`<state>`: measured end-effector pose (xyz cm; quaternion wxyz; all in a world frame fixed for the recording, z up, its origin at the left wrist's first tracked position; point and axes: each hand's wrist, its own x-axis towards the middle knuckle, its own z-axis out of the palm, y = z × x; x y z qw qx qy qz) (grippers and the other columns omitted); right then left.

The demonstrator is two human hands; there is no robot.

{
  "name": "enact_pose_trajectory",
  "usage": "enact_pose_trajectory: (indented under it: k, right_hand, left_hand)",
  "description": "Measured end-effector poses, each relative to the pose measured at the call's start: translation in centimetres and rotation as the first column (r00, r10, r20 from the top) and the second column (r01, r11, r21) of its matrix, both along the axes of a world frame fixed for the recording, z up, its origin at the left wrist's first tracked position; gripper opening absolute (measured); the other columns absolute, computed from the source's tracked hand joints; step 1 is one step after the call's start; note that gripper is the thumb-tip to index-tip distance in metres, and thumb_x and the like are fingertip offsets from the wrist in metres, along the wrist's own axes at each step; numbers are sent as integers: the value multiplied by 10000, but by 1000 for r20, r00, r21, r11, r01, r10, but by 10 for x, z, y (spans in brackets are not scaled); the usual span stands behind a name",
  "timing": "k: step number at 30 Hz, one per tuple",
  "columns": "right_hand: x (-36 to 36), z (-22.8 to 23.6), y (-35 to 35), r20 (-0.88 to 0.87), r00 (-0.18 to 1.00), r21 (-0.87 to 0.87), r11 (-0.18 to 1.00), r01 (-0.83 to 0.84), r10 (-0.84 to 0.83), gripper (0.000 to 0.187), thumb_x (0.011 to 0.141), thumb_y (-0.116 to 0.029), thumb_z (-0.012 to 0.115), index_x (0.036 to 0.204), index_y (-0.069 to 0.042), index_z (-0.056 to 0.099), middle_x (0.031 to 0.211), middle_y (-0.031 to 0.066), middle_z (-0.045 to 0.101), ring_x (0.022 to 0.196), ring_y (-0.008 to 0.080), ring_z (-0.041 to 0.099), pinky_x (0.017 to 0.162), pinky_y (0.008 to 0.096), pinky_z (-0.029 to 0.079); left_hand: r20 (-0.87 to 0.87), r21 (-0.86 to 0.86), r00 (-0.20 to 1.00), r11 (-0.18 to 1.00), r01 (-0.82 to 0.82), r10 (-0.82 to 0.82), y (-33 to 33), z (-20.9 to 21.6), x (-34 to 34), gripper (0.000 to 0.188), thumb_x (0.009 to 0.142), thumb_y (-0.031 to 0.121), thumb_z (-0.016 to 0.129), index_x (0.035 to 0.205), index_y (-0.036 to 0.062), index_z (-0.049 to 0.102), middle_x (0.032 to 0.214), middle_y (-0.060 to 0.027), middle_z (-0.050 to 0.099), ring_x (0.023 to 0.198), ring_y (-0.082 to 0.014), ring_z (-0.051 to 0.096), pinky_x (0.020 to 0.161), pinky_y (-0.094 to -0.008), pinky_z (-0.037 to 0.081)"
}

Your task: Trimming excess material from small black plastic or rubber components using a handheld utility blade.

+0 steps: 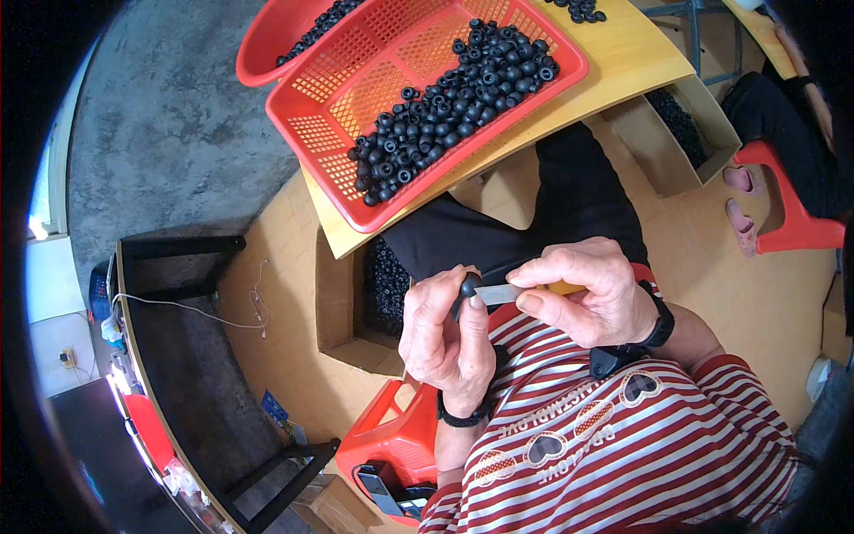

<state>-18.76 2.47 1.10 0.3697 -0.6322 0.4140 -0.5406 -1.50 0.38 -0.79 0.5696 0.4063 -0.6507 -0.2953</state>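
Observation:
Between the fingertips of my left hand (pixel 443 343) sits a small black rounded piece (pixel 471 285). My right hand (pixel 592 289) is closed around a small knife (pixel 501 295) with a flat grey blade and a yellow handle that shows in part. The blade's tip end meets or nearly meets the black piece by my left thumb; exact contact cannot be made out. Both hands are above my lap. Beyond them, a red plastic basket (pixel 313 171) holds many similar black pieces (pixel 445 111), several with a round hole showing.
The basket rests on a yellow wooden table (pixel 623 71), beside a red basin (pixel 252 53) with more black pieces. Cardboard boxes of pieces stand below, one by my left hand (pixel 334 311), another (pixel 654 165) at the right. Another person sits on a red stool (pixel 792 205).

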Motion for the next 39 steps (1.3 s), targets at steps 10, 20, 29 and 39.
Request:
enact_pose_trajectory:
  k: [10,20,29,39]
  right_hand:
    - [1,0,-2,-23,999,-24,999,24,-25,125,800,-5,701,916,14,660,796,130,683,684,227,693,580,303,535]
    - [-1,-24,-16,257,929,266,944,196,-265,95,937,-102,603,931,-7,605,678,-70,501,609,7,399,541,193,355]
    - [10,-5,-8,344,939,321,937,-135,17,222,834,-155,741,941,-12,609,710,-55,526,603,-13,400,522,178,312]
    - [15,-13,-12,364,929,273,961,-41,-63,156,908,-133,654,815,-25,592,688,-37,544,623,1,447,541,188,364]
  left_hand:
    - [64,-12,998,1000,-23,24,1,2,2,233,779,-59,665,1010,-32,651,875,-149,676,792,-249,644,745,-324,502]
    - [-107,88,986,987,134,-124,8,8,-9,183,802,-69,670,982,-49,644,870,-150,675,786,-221,654,758,-326,522]
    - [-141,140,984,982,127,-107,8,5,-11,207,816,-61,676,1019,-63,634,898,-146,672,808,-193,643,759,-287,514]
    - [23,57,995,994,92,-93,4,3,-16,209,797,-72,687,1001,-44,648,898,-140,674,783,-197,639,708,-271,503]
